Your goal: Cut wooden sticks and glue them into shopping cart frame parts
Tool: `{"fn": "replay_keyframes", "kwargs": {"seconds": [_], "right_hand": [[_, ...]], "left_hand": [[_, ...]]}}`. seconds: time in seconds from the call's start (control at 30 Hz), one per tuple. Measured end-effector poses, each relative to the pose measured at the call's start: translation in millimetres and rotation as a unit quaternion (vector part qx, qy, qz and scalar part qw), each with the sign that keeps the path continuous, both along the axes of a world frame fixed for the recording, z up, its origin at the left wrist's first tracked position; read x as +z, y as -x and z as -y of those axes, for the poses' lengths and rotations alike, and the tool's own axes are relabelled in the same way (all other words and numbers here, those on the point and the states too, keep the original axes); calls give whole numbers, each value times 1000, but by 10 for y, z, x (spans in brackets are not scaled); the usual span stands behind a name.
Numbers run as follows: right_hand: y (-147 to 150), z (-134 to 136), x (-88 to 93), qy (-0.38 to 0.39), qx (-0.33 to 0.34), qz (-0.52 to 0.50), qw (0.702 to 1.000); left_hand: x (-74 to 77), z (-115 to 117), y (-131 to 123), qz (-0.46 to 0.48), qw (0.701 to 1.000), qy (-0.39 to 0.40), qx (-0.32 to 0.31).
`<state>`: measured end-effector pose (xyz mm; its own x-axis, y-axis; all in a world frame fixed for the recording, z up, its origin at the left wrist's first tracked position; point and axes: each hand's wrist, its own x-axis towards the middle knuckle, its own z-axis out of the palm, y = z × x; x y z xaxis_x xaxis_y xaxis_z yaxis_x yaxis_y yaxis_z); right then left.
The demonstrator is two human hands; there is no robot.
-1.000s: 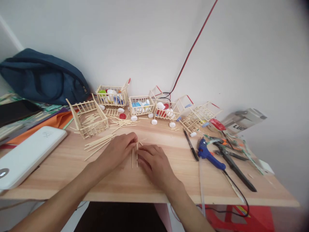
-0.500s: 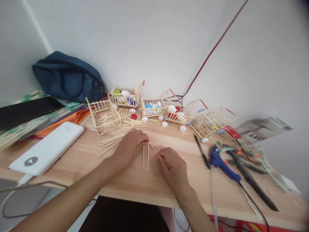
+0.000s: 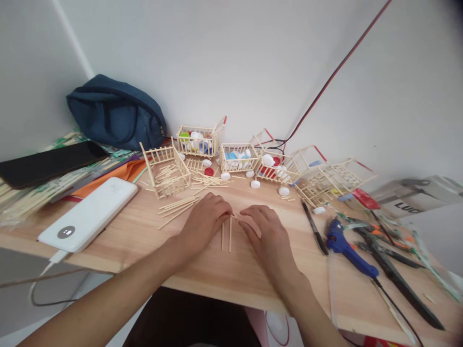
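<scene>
Working over thin sticks [image 3: 230, 236] at a wooden counter [image 3: 144, 246]

The left hand [image 3: 208, 219] is curled, its fingertips at the far ends of two parallel sticks, which lie slightly apart on the counter; the right hand [image 3: 267, 236] faces it, thumb and forefinger bent toward a short stick piece [image 3: 235, 217] showing between the hands — whether either one pinches anything, I cannot tell; loose sticks [image 3: 177, 207] lie just beyond the left hand, and behind them stands an open stick frame [image 3: 171, 187]; farther back, near the wall [image 3: 217, 58], stand small stick carts [image 3: 197, 153], some holding coloured pieces; off to the right lie a black pen [image 3: 314, 227] and a blue glue gun [image 3: 349, 248] — off to the left, a white power bank [image 3: 88, 212] and a dark phone [image 3: 54, 161].
</scene>
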<state>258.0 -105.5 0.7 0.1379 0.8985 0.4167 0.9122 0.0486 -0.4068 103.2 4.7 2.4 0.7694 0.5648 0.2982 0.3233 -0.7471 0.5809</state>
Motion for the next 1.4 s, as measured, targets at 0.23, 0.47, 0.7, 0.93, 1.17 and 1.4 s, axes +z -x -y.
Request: {"fn": "replay_keyframes", "kwargs": {"seconds": [0.23, 0.47, 0.7, 0.93, 1.17, 1.4], "right_hand": [[-54, -119, -44, 72, -8, -11, 997], [-99, -121, -15, 78, -12, 5, 997], [-51, -219, -27, 97, 14, 39, 994], [-49, -217, -75, 95, 15, 24, 995], [-77, -206, -95, 86, 24, 8, 996], [-73, -209, -107, 81, 23, 13, 996]], "left_hand": [[92, 90, 63, 11, 995, -93, 38], [-55, 247, 274, -125, 972, -167, -108], [-168, 184, 413, -125, 969, -197, -80], [-85, 306, 443, -173, 955, -230, -75], [-141, 357, 369, -179, 956, -225, -63], [-134, 305, 367, -161, 967, -198, -23]]}}
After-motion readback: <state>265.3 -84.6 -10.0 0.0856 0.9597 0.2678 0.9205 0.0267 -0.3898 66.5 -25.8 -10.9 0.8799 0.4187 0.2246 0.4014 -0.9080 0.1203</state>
